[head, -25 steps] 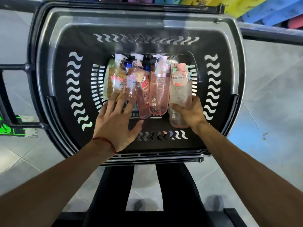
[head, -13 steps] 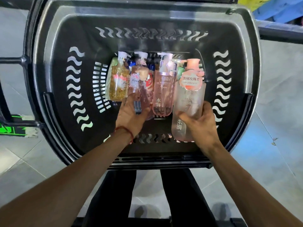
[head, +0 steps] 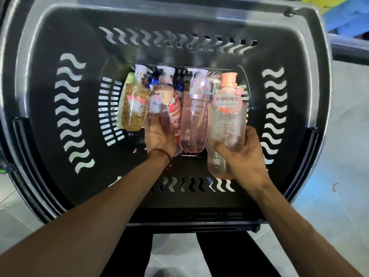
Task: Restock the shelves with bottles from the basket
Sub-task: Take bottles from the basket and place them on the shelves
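Head view: inside the basket, the frosted bottle has been raised off the row on the basket floor, with fingers of the right hand wrapped round it. A slim pink bottle is now gripped by the left hand, which was spread flat before. Shelving is judged next.

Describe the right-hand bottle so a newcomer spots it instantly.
In the black plastic basket, find the row of pump bottles. Rightmost, held by the right hand, is a frosted pale-pink bottle. Only it is frosted, with a round peach neck tag.
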